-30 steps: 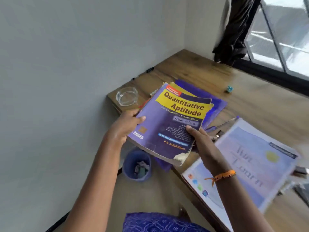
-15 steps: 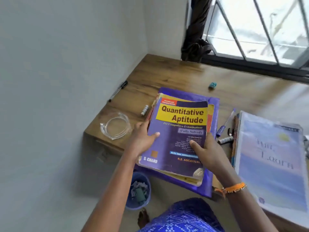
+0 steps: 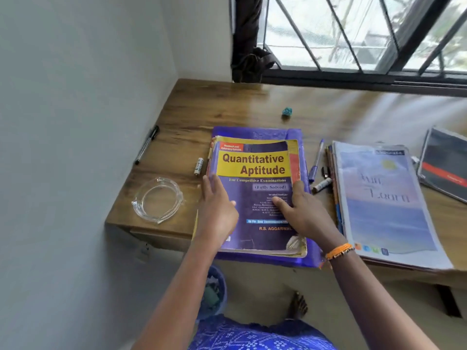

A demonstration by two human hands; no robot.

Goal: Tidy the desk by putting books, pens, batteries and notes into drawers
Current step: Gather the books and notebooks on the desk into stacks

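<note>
nothing looks put away yet, as far as i can judge: no drawer stands open in sight, and the counter (image 3: 227, 104) carries everything. taking the quantitative aptitude book (image 3: 255, 188) as the mark, it tops a small stack on a purple folder (image 3: 255, 133) at the near edge. left of it lie a battery (image 3: 199, 166), a black pen (image 3: 147, 144) and a glass dish (image 3: 158, 200); right of it a blue pen (image 3: 316, 161) and a second pile of books (image 3: 379, 198). the left hand (image 3: 218, 210) rests open along the book's left edge, the right hand (image 3: 300, 210) flat on its cover, gripping nothing.
</note>
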